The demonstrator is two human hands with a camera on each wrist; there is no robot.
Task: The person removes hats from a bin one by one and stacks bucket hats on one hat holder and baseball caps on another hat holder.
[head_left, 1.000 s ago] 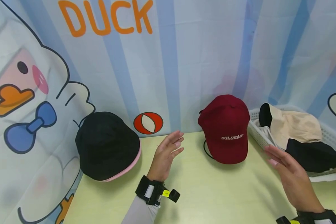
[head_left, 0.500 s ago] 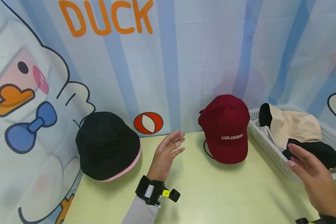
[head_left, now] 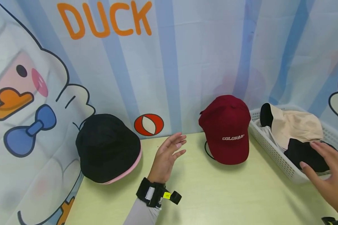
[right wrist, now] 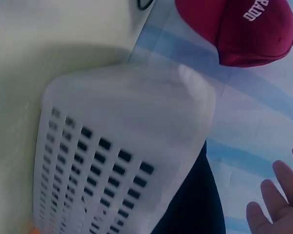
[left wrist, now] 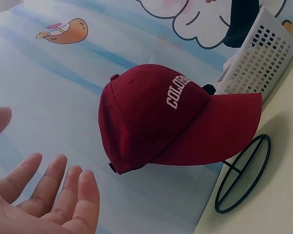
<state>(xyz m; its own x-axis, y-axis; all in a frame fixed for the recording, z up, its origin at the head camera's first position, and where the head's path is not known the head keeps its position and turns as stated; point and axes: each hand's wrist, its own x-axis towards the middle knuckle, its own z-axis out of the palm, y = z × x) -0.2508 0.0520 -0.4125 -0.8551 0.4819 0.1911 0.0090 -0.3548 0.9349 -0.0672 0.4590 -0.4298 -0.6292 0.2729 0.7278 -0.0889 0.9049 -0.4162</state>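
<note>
My left hand (head_left: 166, 159) hovers over the middle of the table, fingers relaxed and holding nothing, between two hats. A maroon baseball cap (head_left: 226, 128) lettered "COLORADO" sits to its right; in the left wrist view a black wire stand (left wrist: 243, 173) shows beneath the cap. To its left stands a black bucket hat (head_left: 107, 147) with a pink underside. My right hand (head_left: 330, 178), fingers spread, is at the near side of a white plastic basket (head_left: 273, 147). It overlaps a black cloth item (head_left: 301, 154) in the basket, beside a beige hat (head_left: 298, 125).
A pale yellow table (head_left: 214, 193) carries everything. Behind it hangs a blue striped backdrop (head_left: 202, 56) with a cartoon duck and orange letters. The basket stands at the right, close to the maroon cap.
My right hand has moved right, from beside the basket's front corner to over its near side, with its fingers spreading. My left hand has stayed almost still.
</note>
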